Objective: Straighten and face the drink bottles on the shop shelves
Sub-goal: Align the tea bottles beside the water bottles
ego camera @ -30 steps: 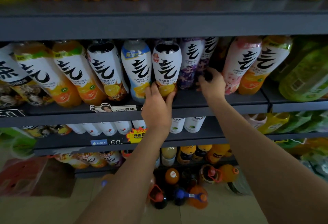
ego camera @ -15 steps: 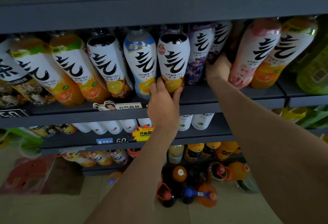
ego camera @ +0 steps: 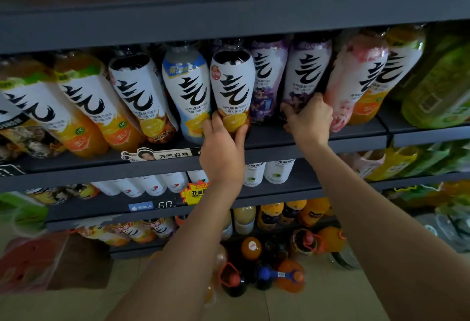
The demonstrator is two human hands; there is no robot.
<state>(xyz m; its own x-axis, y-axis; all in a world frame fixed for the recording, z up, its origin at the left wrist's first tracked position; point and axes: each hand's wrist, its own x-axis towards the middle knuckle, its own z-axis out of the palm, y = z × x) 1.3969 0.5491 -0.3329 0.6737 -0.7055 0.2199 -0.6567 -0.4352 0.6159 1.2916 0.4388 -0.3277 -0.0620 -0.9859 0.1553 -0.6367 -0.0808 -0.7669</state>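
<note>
A row of white-labelled drink bottles stands on the grey middle shelf (ego camera: 318, 140). My left hand (ego camera: 223, 147) grips the base of a dark cola-lemon bottle (ego camera: 232, 84) at the shelf's front, label facing me. My right hand (ego camera: 307, 122) grips the lower part of a purple grape bottle (ego camera: 306, 74), which stands at the front between another purple bottle (ego camera: 267, 76) and a pink peach bottle (ego camera: 353, 79). A light blue bottle (ego camera: 188, 89) stands just left of my left hand.
Orange bottles (ego camera: 84, 107) lean along the left of the same shelf; green bottles (ego camera: 440, 92) sit at the right. Orange drinks line the top shelf (ego camera: 229, 13). Lower shelves hold white bottles (ego camera: 152, 186) and juice; big bottles (ego camera: 264, 272) stand on the floor.
My right hand, reaching deep between the purple and pink bottles before, has drawn a second purple bottle forward to the shelf's front. My left hand stays on the cola-lemon bottle.
</note>
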